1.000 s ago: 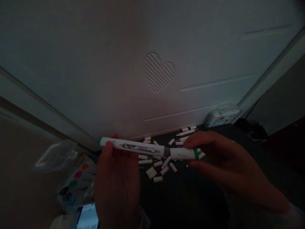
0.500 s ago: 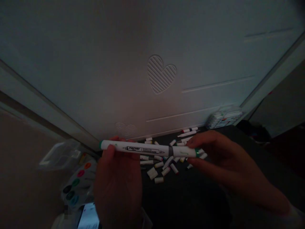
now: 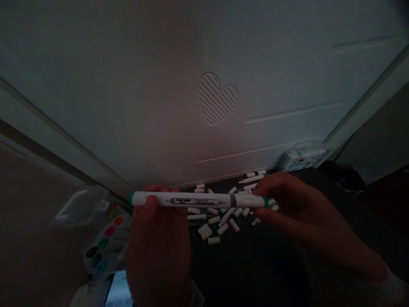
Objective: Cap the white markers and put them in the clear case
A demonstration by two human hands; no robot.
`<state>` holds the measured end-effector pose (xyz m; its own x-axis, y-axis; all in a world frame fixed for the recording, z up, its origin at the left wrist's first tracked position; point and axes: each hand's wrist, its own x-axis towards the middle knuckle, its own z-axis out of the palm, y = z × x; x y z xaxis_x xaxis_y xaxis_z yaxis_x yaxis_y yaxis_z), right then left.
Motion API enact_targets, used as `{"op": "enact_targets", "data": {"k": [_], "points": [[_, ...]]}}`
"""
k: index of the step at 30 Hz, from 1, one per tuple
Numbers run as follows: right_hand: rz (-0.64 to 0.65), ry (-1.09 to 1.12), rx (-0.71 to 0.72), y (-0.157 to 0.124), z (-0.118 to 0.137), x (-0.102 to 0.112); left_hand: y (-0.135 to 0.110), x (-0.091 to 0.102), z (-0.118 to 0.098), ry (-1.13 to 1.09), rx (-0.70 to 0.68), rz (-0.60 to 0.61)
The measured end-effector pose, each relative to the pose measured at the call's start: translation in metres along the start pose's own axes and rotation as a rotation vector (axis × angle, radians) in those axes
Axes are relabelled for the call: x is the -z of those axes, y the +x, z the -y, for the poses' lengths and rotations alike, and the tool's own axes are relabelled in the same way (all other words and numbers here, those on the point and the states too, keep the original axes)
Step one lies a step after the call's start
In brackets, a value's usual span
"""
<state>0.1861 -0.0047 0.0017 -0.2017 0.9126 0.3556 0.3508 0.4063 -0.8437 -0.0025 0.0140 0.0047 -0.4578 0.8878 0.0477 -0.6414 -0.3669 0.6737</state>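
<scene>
A white double-ended marker [image 3: 204, 200] with green ends and a grey band lies level across both hands, its printed label facing me. My left hand [image 3: 159, 243] is closed on its left part, thumb over the barrel and fingers behind. At the right end, the thumb and index finger of my right hand [image 3: 297, 213] are around the green-tipped cap. Beneath and behind the held marker, several loose white caps and markers are scattered on a dark surface, among them a cap [image 3: 214, 241] near the front and a red-ended marker [image 3: 255, 174] at the back.
A white panel [image 3: 143, 85] with carved hearts rises behind the dark surface [image 3: 249, 264]. At the back right stands a clear case [image 3: 303, 155]. On the left are a clear plastic box [image 3: 81, 207], a tray of coloured round pieces [image 3: 108, 245] and a lit screen [image 3: 119, 290].
The marker has levelled out, its left end slightly lower and its right end slightly higher. Both hands keep nearly the same places; the view has shifted a little.
</scene>
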Motion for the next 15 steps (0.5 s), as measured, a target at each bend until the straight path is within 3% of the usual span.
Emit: {"op": "enact_targets", "data": {"k": [15], "points": [[-0.021,0.033,-0.046,0.0018,0.0007,0.0015,-0.0019,-0.0001,-0.0011,0.046,0.000,-0.002]]}}
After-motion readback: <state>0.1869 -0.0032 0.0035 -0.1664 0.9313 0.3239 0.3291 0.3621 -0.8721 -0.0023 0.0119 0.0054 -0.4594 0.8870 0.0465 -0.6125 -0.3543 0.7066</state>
